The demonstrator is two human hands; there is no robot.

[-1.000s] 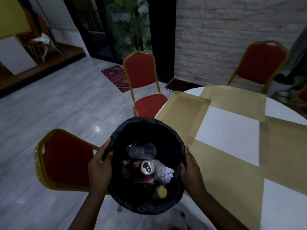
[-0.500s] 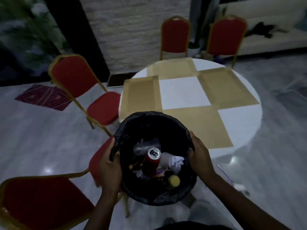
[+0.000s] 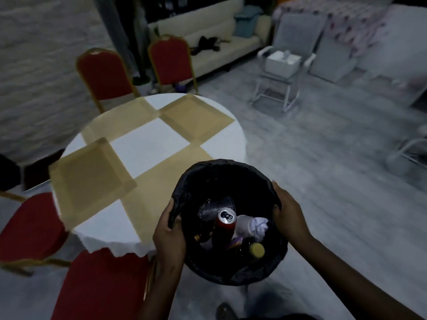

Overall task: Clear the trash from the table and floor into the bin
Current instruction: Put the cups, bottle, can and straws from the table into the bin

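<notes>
I hold a round bin [image 3: 215,174] lined with a black bag in front of me, off the floor. My left hand [image 3: 169,236] grips its left rim and my right hand [image 3: 290,212] grips its right rim. Inside lie a red can [image 3: 224,225], a clear plastic cup [image 3: 215,207], crumpled white paper [image 3: 258,226], and a dark bottle with a yellow cap [image 3: 256,249]. The round table [image 3: 147,144], covered in white cloth with tan squares, stands to the left of the bin with nothing on it.
Red chairs with gold frames ring the table: one at the bottom left [image 3: 101,285], one at the far left [image 3: 27,225], two beyond it [image 3: 104,75]. A cream sofa [image 3: 208,40] and grey rocking chairs [image 3: 286,61] stand at the back. Grey floor spreads to the right.
My view has swung to the right while I carry the bin. The table has shifted to the left in view and the sofa and grey chairs have come into sight. Both hands keep their grip.
</notes>
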